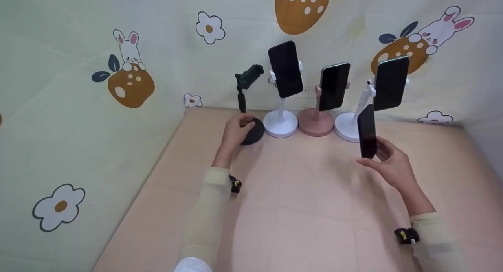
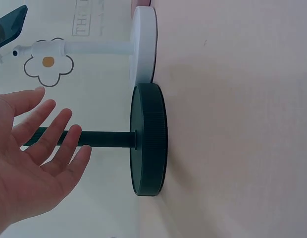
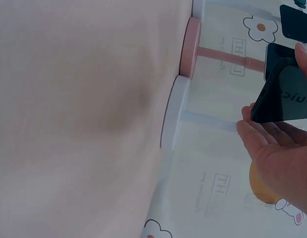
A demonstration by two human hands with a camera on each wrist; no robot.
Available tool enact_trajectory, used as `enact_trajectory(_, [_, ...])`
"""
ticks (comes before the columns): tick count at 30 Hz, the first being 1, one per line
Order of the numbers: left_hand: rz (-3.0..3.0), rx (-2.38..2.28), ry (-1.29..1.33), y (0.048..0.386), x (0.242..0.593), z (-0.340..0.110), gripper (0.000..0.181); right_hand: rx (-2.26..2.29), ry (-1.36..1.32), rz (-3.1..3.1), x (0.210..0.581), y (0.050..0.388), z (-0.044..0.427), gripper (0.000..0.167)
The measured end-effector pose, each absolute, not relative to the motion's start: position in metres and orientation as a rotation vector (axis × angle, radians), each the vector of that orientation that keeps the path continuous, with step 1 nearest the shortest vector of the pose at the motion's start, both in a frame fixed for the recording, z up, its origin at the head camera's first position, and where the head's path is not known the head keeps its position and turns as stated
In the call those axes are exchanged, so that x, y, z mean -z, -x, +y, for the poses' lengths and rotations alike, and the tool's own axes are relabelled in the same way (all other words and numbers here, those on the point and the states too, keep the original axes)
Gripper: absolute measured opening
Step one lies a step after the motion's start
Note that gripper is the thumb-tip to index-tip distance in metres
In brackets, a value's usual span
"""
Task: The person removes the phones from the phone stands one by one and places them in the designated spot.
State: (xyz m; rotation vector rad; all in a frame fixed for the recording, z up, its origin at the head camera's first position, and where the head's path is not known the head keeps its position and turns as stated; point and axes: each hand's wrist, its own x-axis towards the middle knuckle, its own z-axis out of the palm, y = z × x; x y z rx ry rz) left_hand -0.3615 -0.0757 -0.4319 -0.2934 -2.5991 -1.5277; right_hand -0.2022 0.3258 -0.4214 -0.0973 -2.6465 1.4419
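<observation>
At far left, the left hand [image 1: 235, 132] is held beside the black stand [image 1: 241, 103], fingers spread, nothing gripped; contact cannot be told. Tipping is judged possible if the stand is nudged while unclasped. Its holder [image 1: 250, 77] is bare. Next, a white stand [image 1: 281, 124] and a pink stand [image 1: 316, 124], each with a phone mounted. Farther right, the second white stand [image 1: 346, 127] might be knocked if the held phone [image 1: 367, 132] is swung too close. A slip is also possible — that phone is pinched by the right hand [image 1: 395, 166] only near its lower end, most of its length rising above the grip.
</observation>
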Motion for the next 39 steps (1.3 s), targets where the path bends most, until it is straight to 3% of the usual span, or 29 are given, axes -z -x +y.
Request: enact_trajectory(39, [-2.622,1.573,0.344,0.357,0.435,-0.076,0.029,-1.387,0.266,-2.721,0.428,0.195,0.355,0.1])
